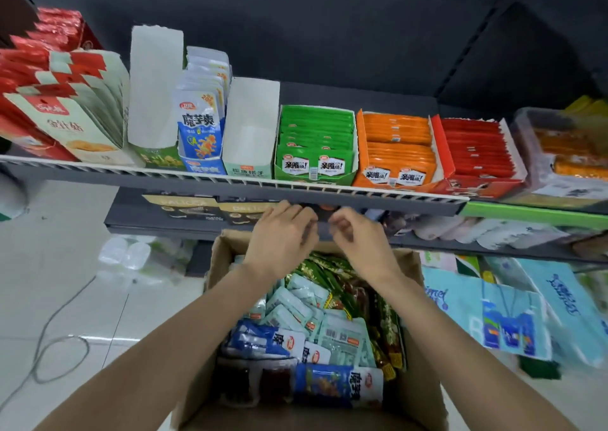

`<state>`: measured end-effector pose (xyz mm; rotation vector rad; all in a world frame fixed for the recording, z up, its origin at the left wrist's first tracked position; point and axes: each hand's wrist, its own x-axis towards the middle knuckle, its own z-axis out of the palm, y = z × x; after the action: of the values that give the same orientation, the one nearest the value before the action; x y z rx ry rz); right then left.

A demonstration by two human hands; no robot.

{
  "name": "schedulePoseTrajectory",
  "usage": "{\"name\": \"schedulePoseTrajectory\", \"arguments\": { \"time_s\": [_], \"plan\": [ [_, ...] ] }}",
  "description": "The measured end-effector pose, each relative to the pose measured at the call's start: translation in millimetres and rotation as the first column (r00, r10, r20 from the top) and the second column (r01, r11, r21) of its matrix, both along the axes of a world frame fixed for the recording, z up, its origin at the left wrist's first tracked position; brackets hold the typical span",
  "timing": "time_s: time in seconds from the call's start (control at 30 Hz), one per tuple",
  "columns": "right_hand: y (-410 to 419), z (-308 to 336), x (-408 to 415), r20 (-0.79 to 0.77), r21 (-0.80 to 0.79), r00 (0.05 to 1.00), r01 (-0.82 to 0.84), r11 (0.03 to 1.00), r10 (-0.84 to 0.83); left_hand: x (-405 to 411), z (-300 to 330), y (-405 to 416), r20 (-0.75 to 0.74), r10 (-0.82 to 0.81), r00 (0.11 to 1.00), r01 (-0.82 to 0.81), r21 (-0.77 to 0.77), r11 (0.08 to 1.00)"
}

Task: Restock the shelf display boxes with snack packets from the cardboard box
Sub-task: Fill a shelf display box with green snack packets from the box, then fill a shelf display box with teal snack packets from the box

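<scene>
Your left hand (282,233) and right hand (358,238) hover close together at the centre of the frame, above the far end of the cardboard box (418,407) and just in front of the edge of the lower shelf (158,225). The fingers of both hands are curled loosely inward; motion blur hides the fingertips, so you cannot tell whether either hand pinches something small between them.

The cardboard box fills the lower centre of the frame and is packed with snack packets (296,312) — pale mint ones in the middle, blue-and-white ones toward the near end, dark green and brown ones along the right side.

Across the upper half of the frame runs the upper shelf (230,178) with its row of display boxes. From left to right: red-and-cream cartons (65,118), a tall white-lined box (154,92) with no packets showing, a blue-and-white box (202,128) of upright packets, a mint box (251,128) showing only its white inside, a green box (316,138) full of green packets, an orange box (398,148), a red box (477,151), and a clear tub (559,148) at the far right, blurred.

At the lower left a grey cable (56,338) loops over the tiled floor (65,233).
</scene>
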<state>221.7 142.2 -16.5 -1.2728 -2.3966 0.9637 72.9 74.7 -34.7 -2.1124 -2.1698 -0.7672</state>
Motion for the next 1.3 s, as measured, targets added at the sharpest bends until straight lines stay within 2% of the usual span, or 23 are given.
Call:
{"name": "schedulePoseTrajectory", "arguments": {
  "time_s": [0.07, 0.13, 0.2, 0.27, 0.33, 0.43, 0.53, 0.63, 0.77, 0.87, 0.93, 1.03, 1.13, 1.17, 1.2, 1.23, 1.27, 1.3],
  "plan": [
    [-16, -22, 12, 0.096, 0.004, 0.994, -0.049, 0.999, 0.048, 9, -14, -20, 0.015, -0.012, 1.0, 0.012, -0.02, 1.0],
    [-28, -41, 21, 0.197, -0.042, 0.978, -0.059, 0.997, 0.066, 18, -25, -34, 0.015, -0.021, 1.0, 0.023, -0.191, 0.981],
    [-37, -57, 29, 0.294, -0.107, 0.953, -0.045, 0.993, 0.074, 22, -39, -48, -0.057, 0.0, 0.998, -0.029, -0.504, 0.863],
    [-42, -68, 34, 0.346, -0.151, 0.934, -0.037, 0.988, 0.088, 20, -50, -61, -0.171, 0.007, 0.985, -0.123, -0.68, 0.723],
    [-46, -74, 34, 0.365, -0.175, 0.925, -0.044, 0.984, 0.106, 17, -61, -74, -0.195, -0.024, 0.98, -0.135, -0.755, 0.641],
    [-53, -80, 29, 0.39, -0.163, 0.917, -0.017, 0.986, 0.08, 13, -65, -85, -0.144, -0.067, 0.987, -0.076, -0.802, 0.593],
    [-63, -86, 21, 0.455, -0.126, 0.89, 0.02, 0.992, 0.04, 11, -62, -82, -0.064, -0.041, 0.997, -0.026, -0.798, 0.602],
    [-71, -91, 11, 0.578, -0.067, 0.816, 0.033, 0.997, 0.012, 8, -64, -74, -0.003, 0.008, 1.0, -0.008, -0.781, 0.624],
    [-75, -95, 4, 0.601, 0.022, 0.796, 0.067, 0.998, -0.066, 3, -69, -71, 0.063, 0.06, 0.996, 0.009, -0.758, 0.652],
    [-75, -98, 7, 0.583, 0.058, 0.809, 0.043, 0.997, -0.069, -4, -60, -75, 0.183, 0.136, 0.974, 0.016, -0.65, 0.76],
    [-77, -95, 8, 0.575, 0.066, 0.816, 0.029, 0.997, -0.062, -8, -49, -77, 0.308, 0.211, 0.928, -0.001, -0.564, 0.826],
    [-79, -81, 9, 0.468, -0.017, 0.882, 0.066, 0.998, -0.051, -10, -22, -76, 0.426, 0.301, 0.854, -0.065, -0.485, 0.872],
    [-71, -49, 9, 0.21, 0.007, 0.97, 0.126, 0.992, -0.125, -15, 0, -70, 0.491, 0.333, 0.805, -0.12, -0.415, 0.902],
    [-67, -35, 6, 0.16, -0.034, 0.978, 0.143, 0.989, -0.136, -18, 6, -68, 0.527, 0.338, 0.78, -0.141, -0.377, 0.915],
    [-63, -21, 3, 0.107, -0.155, 0.983, 0.163, 0.974, -0.148, -20, 13, -66, 0.559, 0.338, 0.757, -0.167, -0.334, 0.928],
    [-57, -9, -1, 0.039, -0.364, 0.98, 0.196, 0.911, -0.196, -20, 21, -65, 0.58, 0.331, 0.744, -0.186, -0.296, 0.937],
    [-52, 1, -5, -0.023, -0.62, 0.958, 0.21, 0.756, -0.284, -20, 29, -64, 0.594, 0.304, 0.745, -0.186, -0.253, 0.949],
    [-47, 11, -9, -0.067, -0.827, 0.915, 0.173, 0.535, -0.398, -18, 38, -64, 0.596, 0.259, 0.76, -0.158, -0.218, 0.963]
  ]
}}
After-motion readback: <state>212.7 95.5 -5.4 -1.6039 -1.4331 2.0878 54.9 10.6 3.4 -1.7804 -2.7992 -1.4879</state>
